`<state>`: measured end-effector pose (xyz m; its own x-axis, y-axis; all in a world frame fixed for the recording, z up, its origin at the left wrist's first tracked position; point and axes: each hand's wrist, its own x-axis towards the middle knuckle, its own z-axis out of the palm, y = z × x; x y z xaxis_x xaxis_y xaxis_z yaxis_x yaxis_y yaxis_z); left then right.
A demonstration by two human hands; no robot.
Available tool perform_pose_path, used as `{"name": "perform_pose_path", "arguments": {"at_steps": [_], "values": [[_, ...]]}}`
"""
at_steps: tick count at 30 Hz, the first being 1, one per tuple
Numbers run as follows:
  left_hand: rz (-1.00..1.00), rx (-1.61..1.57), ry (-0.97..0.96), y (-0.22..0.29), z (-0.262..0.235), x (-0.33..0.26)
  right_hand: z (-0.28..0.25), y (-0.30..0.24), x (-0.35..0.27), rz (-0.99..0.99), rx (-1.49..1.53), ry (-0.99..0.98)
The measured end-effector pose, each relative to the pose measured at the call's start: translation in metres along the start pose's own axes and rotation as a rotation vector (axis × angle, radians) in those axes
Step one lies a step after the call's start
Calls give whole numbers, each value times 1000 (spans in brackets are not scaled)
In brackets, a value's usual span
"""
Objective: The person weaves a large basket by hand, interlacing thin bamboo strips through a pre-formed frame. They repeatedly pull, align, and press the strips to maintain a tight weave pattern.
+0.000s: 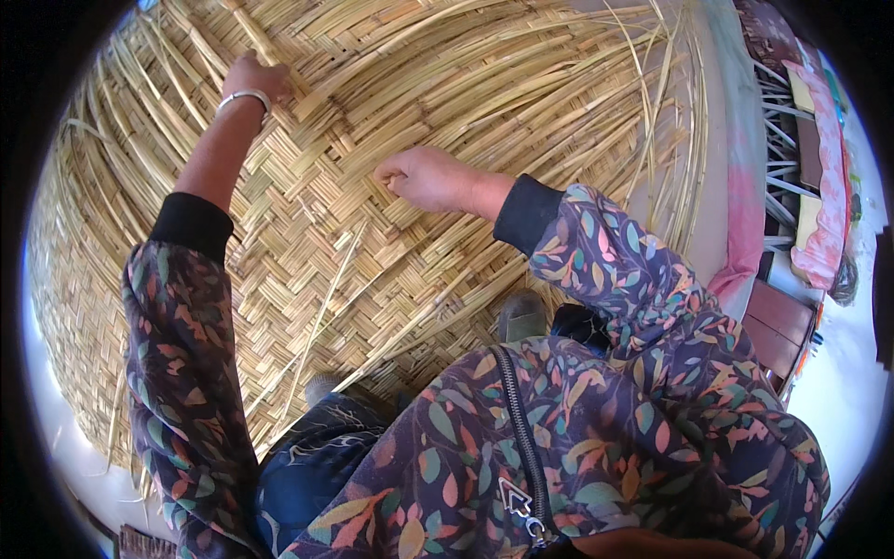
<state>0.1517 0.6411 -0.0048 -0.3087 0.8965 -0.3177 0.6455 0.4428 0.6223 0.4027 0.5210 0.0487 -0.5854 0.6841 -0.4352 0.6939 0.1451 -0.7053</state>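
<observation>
A large woven mat of pale straw strips (307, 233) fills most of the view, with loose strip ends fanning out at its far and right edges. My left hand (255, 76), a white bangle on its wrist, reaches far up the mat and closes its fingers on a strip there. My right hand (424, 177) rests at the mat's middle, fingers curled and pinching a strip (396, 154). Both sleeves carry a dark leaf pattern.
My feet in grey shoes (521, 315) stand on the mat's near part. A pink cloth (745, 177) lies along the right edge of the mat. Beyond it sit a white rack (778, 121) and a brown box (780, 321).
</observation>
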Motion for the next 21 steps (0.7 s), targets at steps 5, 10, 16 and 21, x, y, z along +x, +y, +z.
{"name": "perform_pose_path", "arguments": {"at_steps": [5, 10, 16, 21], "values": [[-269, -579, -235, -11, -2, 26, 1, -1, 1, 25, -29, -68], [-95, -513, -223, 4, -14, 2, -3, -2, 0, 32, -22, -79], [-74, -232, -5, -11, -19, -12, -4, -3, 1, 122, 69, -123], [-36, 51, -32, -9, -19, -13, 0, -4, 1, 123, 90, -128]]}}
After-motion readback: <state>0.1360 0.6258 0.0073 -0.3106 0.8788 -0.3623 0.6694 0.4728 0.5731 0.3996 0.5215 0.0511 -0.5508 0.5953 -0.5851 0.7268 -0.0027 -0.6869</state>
